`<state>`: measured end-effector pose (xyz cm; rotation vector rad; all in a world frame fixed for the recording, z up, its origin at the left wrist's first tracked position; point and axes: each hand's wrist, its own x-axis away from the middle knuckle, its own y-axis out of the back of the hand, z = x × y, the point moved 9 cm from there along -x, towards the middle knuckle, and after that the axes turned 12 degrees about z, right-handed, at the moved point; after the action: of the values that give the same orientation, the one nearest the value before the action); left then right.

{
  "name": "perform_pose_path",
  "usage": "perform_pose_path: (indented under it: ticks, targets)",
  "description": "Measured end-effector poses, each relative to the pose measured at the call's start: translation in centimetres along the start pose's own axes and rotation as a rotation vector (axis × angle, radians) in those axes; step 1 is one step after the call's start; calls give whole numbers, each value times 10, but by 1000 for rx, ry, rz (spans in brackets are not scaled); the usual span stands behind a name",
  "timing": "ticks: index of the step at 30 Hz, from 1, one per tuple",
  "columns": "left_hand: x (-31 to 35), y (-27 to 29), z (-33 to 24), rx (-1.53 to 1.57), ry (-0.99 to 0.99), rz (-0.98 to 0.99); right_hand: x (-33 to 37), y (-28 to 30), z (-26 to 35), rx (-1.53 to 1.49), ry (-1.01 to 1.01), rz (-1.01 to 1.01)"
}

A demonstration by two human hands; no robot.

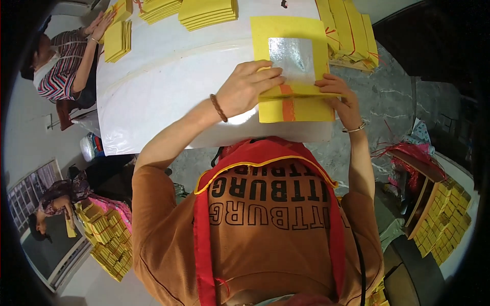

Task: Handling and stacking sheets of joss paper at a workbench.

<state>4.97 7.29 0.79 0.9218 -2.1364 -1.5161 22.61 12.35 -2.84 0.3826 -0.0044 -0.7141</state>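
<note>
In front of me on the white-covered table (pixel 168 97) lies a yellow paper sheet (pixel 261 35) with a silver foil rectangle (pixel 292 57) on it. Its near part is raised in a fold across the width, and an orange band (pixel 289 108) crosses this part. My left hand (pixel 244 89) rests at the sheet's left side, fingers stretched over the paper and onto the edge of the foil. At the right side, my right hand (pixel 344 99) pinches the folded edge, with its fingers above and its thumb below.
Stacks of folded yellow paper (pixel 208 13) stand at the table's far side. Yellow bundles tied with red string (pixel 348 30) stand beyond the right edge. A co-worker (pixel 64 66) handles yellow paper at the far left; another person (pixel 56 204) is near piled bundles (pixel 107 239) at lower left.
</note>
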Motion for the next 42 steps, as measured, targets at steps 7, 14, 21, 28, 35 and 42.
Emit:
perform_pose_path:
  ticks: [7, 14, 21, 28, 35, 42]
  targets:
    - [14, 38, -41, -278, -26, -211, -2, -5, 64, 736, 101, 9]
    - [36, 17, -60, -54, -5, -101, 21, -32, 69, 722, 69, 136]
    - [29, 7, -8, 537, 323, 9, 12, -23, 54, 519, -80, 124]
    - [29, -27, 33, 1257, 636, -134, 10, -13, 13, -144, -487, -164]
    - [28, -37, 41, 1456, 720, -170, -1, -7, 14, -236, -386, -253]
    - [22, -37, 42, 1565, 792, -179, 3, -6, 7, -175, -447, -285]
